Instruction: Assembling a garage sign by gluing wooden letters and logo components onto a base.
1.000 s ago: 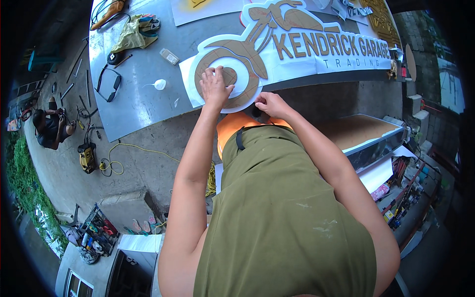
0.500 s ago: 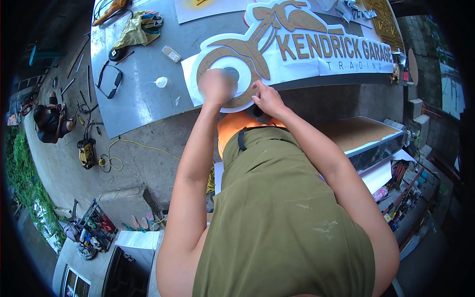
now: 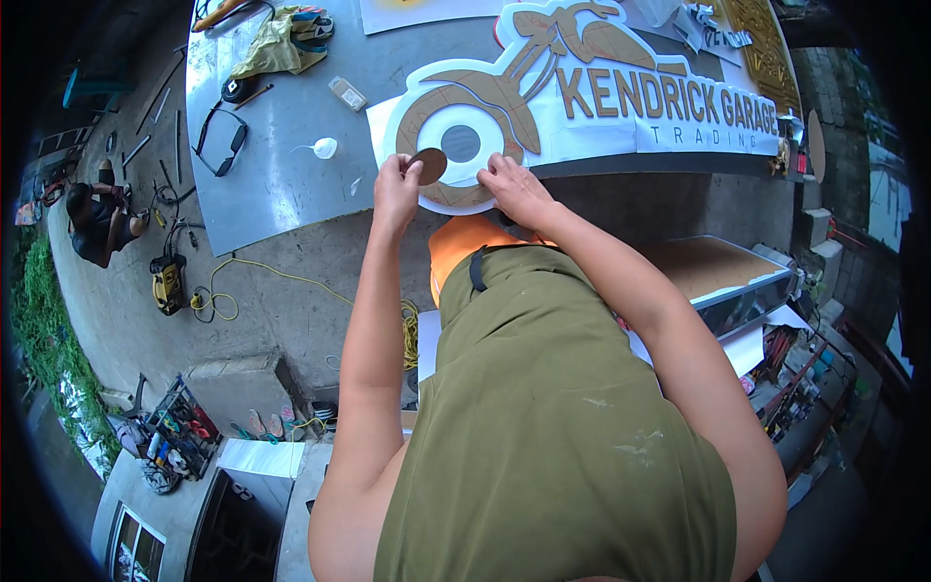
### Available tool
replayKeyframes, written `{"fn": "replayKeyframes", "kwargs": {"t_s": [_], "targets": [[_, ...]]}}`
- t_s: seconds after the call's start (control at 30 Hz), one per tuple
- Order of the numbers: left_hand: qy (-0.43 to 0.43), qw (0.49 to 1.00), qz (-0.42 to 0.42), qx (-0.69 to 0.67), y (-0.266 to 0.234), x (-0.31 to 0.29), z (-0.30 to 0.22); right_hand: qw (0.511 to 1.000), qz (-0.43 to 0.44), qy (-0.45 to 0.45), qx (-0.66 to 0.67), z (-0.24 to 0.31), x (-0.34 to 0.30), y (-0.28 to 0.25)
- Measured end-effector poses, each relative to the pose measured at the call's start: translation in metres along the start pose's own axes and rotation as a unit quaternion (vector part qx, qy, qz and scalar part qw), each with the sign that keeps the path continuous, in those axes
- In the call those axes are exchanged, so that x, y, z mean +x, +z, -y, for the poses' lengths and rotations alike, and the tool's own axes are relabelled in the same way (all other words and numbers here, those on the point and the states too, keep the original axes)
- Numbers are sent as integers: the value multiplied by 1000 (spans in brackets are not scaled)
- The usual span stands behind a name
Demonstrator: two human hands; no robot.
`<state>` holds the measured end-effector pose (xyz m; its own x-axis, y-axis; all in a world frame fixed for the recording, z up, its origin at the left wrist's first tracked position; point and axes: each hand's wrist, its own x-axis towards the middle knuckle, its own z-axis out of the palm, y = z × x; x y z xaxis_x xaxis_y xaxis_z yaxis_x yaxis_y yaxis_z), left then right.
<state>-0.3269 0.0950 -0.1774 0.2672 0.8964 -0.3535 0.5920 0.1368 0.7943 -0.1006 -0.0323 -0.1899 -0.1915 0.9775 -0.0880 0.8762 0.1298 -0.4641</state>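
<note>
My left hand [image 3: 396, 199] pinches a small brown disc [image 3: 430, 168], raised and tilted just over the near left side of a sign's wheel. The sign [image 3: 529, 137] is a white motorcycle-shaped board with brown cut-out pieces and raised brown lettering. At the wheel's centre, a grey round spot [image 3: 462, 144] shows inside a white ring, with a broad brown ring around it. My right hand [image 3: 517, 190] is at the wheel's near right edge, its fingers curled together against the brown ring. Whether anything lies between those fingertips is hidden.
On the grey metal table [image 3: 281, 194] are a small white nozzle bottle [image 3: 325, 148], sunglasses [image 3: 224, 142], a pale little container [image 3: 347, 94], a tape measure [image 3: 236, 89] and gloves [image 3: 281, 44]. Another person [image 3: 94, 215] crouches at far left near a yellow-black machine [image 3: 169, 284] and yellow cord.
My left hand has come off the wheel's centre toward me and left, now with the brown disc in view. The grey centre is uncovered. My right hand has shifted slightly left along the wheel edge.
</note>
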Motion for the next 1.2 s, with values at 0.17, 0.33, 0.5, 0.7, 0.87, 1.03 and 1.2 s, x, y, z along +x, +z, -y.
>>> {"fn": "replayKeyframes", "kwargs": {"t_s": [0.17,0.33,0.5,0.7,0.87,1.03,1.2], "targets": [[-97,991,-21,-90,-24,-41,44,999,8,-30,-7,3,6,3],[-187,973,-28,-131,-7,-75,57,998,15,-60,-29,9,5,8],[-230,918,4,-324,1,-90,59,994,53,-81,-46,20,2,3],[-199,883,63,-420,-13,-96,40,991,101,-87,13,42,-8,-18],[-136,884,81,-440,-22,-98,21,994,67,-81,33,43,-17,-54],[-78,904,34,-418,-32,-92,15,996,-32,51,59,-16,-10,-99],[-100,915,7,-392,-44,-87,32,987,-67,138,43,-96,10,-102]]}}
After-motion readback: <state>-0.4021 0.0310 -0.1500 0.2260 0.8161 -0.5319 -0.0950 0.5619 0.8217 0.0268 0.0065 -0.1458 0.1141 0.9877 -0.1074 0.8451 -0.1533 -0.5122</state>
